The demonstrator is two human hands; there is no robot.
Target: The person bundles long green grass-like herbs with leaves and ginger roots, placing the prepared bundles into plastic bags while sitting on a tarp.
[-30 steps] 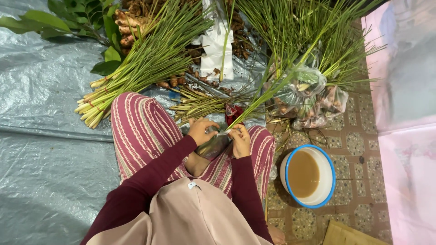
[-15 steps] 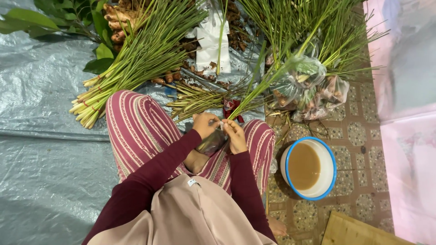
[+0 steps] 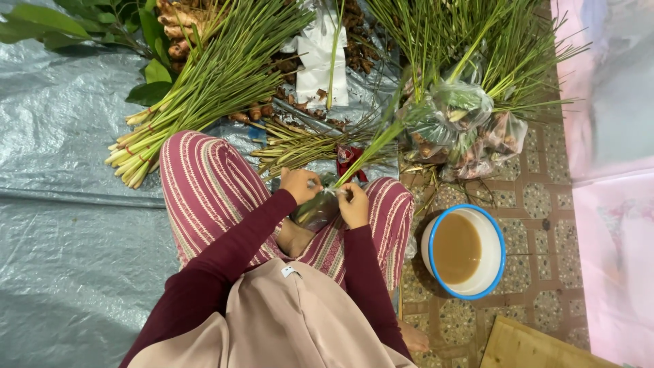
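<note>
Small clear plastic bag [image 3: 315,210] with greens inside sits over the lap between both hands, its neck pinched shut; left hand [image 3: 300,185] closed on the neck from the left, right hand [image 3: 353,204] closed on it from the right. A long green stalk [image 3: 381,136] sticks out of the bag, angled up and right. Small red packet [image 3: 349,158] just beyond the hands. Trimmed stalk pile [image 3: 300,146] lies past the knees on the grey tarp [image 3: 68,225]. Big lemongrass bundle [image 3: 204,85] upper left, cut ends toward the left knee. White paper package [image 3: 317,58] at top centre among brown roots. Filled clear bags [image 3: 463,133] heaped to the right on the tiled floor [image 3: 538,204]. White bowl with blue rim [image 3: 494,272], brown liquid in it, beside the right knee. Pink sheet [image 3: 613,204] along the right edge, wooden board [image 3: 524,347] bottom right.
</note>
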